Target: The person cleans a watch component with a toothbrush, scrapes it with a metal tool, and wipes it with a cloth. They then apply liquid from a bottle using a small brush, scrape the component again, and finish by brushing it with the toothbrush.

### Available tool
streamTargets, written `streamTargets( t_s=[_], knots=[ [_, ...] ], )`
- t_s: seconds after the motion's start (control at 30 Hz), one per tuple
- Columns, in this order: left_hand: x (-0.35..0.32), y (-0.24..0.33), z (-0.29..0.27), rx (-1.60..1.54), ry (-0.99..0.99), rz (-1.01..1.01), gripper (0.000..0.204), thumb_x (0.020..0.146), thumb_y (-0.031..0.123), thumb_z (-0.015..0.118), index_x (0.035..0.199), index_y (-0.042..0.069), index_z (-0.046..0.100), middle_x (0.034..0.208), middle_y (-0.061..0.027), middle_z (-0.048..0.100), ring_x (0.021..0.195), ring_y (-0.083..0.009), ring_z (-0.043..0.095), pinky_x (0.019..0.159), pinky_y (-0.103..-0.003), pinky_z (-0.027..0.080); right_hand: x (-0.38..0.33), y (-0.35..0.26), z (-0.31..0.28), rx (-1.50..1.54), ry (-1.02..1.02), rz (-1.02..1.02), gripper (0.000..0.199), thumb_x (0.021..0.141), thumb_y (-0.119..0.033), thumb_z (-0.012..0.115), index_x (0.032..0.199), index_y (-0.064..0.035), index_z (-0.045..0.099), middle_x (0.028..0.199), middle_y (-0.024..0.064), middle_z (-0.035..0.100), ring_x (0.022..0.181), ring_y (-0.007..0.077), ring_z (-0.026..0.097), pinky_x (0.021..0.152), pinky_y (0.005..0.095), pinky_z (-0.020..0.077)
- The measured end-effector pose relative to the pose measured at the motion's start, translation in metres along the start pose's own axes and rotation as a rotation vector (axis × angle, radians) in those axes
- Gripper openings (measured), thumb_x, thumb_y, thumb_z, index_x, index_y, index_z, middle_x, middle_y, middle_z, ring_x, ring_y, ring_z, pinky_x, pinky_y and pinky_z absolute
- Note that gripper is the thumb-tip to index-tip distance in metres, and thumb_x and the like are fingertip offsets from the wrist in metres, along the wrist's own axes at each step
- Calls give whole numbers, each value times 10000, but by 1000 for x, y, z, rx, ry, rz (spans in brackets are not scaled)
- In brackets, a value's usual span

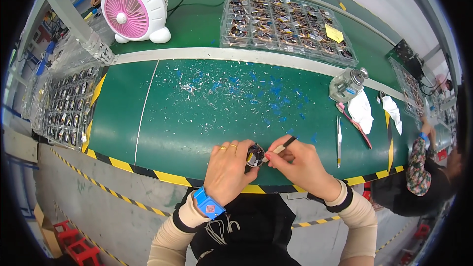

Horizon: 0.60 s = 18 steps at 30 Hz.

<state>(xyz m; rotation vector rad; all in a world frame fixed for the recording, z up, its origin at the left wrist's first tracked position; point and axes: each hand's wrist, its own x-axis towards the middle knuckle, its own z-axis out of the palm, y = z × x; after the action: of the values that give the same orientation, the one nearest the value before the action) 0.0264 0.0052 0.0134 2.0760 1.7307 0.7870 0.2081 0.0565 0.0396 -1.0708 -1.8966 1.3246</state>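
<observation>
In the head view, your left hand (229, 172) has its grip closed around one round part (254, 154), just above the near edge of the green surface (118, 133); your right hand (303, 165) grasps one pen-like tool (282, 147) at the part's right side. To your right lie one pair of tweezers (339, 140), one pink-handled brush (357, 127), one glass jar (346, 86) and two white wipes (361, 113). Blue and white scraps (276, 88), too many to count, litter the surface, which is edged in black-and-yellow tape (172, 178). Beyond stand one pink-and-white fan (125, 15) and a filled clear tray bearing one yellow note (334, 33); two red stools (81, 252) stand on the grey floor (118, 221). Your fingers cover part of the round part's rim, you cannot tell whether the tool's tip touches it, and a co-worker at right is cut off by the lens edge.
</observation>
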Motion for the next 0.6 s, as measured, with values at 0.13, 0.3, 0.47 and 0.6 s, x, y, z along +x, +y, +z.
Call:
streamTargets(
  t_s=[0.13,0.3,0.47,0.6],
  knots=[
    [0,1,1,-10,18,-3,489,697,152,784,1126,71,564,848,-96,621,820,-298,593,795,-398,406,8,-11,-1,-148,-70,-26,145,895,-6,665,989,52,572,849,90,680,744,140,703,628,252,571],
    [2,7,4,-8,12,-22,473,688,133,780,1091,66,542,761,-70,625,752,-274,604,771,-398,405,18,-11,5,-210,-37,-40,175,871,-71,679,887,19,530,708,156,644,622,307,673,538,356,515],
    [2,11,5,-39,-12,-35,459,701,143,784,1082,67,540,763,-76,634,747,-267,608,768,-397,398,24,-12,3,-360,-16,-43,203,858,-75,709,861,6,523,671,134,647,610,250,681,531,319,515],
    [2,13,12,-78,49,-30,448,711,152,790,1069,62,538,744,-79,633,723,-266,607,768,-395,392,23,-15,1,-380,-5,-30,195,858,-64,717,872,7,535,674,116,658,600,190,686,534,284,520]
  ],
)
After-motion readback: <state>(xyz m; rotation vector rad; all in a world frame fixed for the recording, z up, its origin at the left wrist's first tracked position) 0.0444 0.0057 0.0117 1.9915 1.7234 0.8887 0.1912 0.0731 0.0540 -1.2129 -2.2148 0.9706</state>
